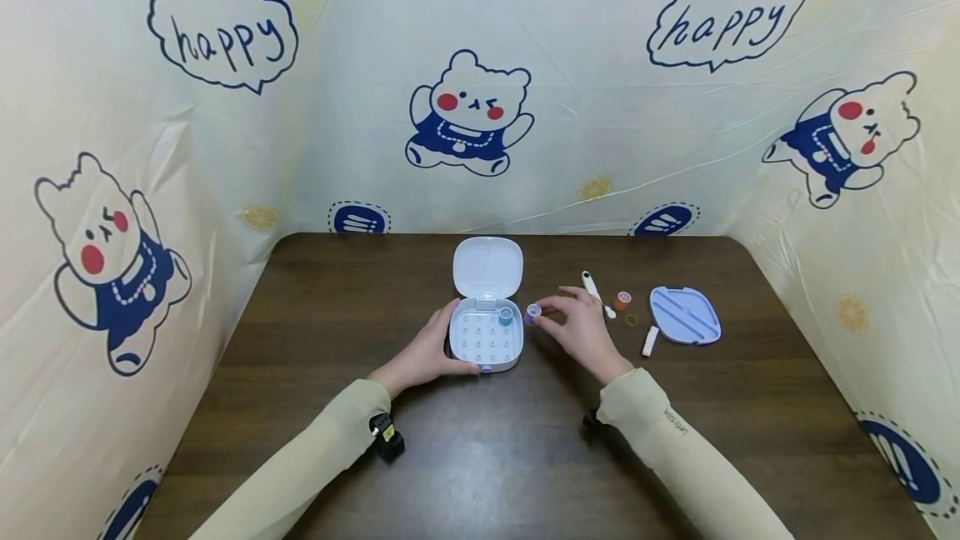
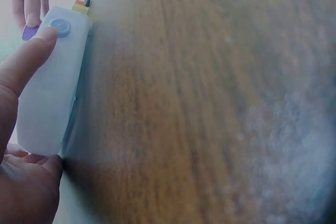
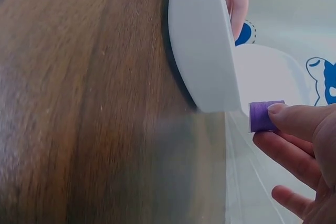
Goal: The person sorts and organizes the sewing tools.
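Observation:
An open white sewing box (image 1: 486,363) stands in the middle of the table, its lid (image 1: 488,267) tipped back behind it. Rows of small pegs fill its tray, and a blue thread spool (image 1: 506,316) sits at the tray's back right. My left hand (image 1: 431,346) grips the box from its left side, with the thumb at the front near the round catch (image 2: 60,27). Just right of the box, my right hand (image 1: 581,327) pinches a purple thread spool (image 3: 262,116) between thumb and fingertips, held close to the box's right edge.
Right of my right hand lie an orange spool (image 1: 622,300), a small dark yellow round piece (image 1: 631,320), a white tool with a dark tip (image 1: 590,283) and a short white stick (image 1: 650,341). Farther right is a lilac-blue grooved tray (image 1: 671,327). Printed cloth hangs around the wooden table (image 1: 330,307).

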`<act>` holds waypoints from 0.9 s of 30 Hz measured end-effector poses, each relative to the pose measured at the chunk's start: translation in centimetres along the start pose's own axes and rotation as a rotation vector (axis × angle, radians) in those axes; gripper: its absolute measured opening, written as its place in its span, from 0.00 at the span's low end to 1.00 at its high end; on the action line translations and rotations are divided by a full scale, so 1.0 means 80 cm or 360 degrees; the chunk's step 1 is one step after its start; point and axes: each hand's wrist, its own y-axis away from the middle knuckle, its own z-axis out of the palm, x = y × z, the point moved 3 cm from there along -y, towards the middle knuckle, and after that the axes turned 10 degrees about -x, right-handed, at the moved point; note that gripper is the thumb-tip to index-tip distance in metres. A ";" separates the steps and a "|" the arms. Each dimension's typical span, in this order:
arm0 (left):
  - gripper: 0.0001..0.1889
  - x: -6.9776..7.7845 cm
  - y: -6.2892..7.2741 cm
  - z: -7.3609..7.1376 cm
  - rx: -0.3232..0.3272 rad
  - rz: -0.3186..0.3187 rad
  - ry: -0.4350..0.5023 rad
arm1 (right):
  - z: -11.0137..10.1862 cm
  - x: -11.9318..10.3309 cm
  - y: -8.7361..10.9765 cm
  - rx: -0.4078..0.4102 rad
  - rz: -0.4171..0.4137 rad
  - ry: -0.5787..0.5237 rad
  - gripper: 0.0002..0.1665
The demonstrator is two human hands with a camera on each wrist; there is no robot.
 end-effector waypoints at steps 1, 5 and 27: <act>0.68 0.000 0.000 0.000 0.0002 -0.0002 0.0002 | 0.001 -0.001 0.000 -0.0007 -0.0002 -0.0004 0.11; 0.68 0.000 0.000 0.001 0.0006 -0.0003 0.0006 | 0.005 -0.006 -0.001 -0.0020 -0.0008 -0.0012 0.10; 0.68 -0.001 0.001 0.001 0.0002 -0.0013 0.0027 | 0.022 -0.021 -0.008 -0.0083 -0.0046 0.0009 0.13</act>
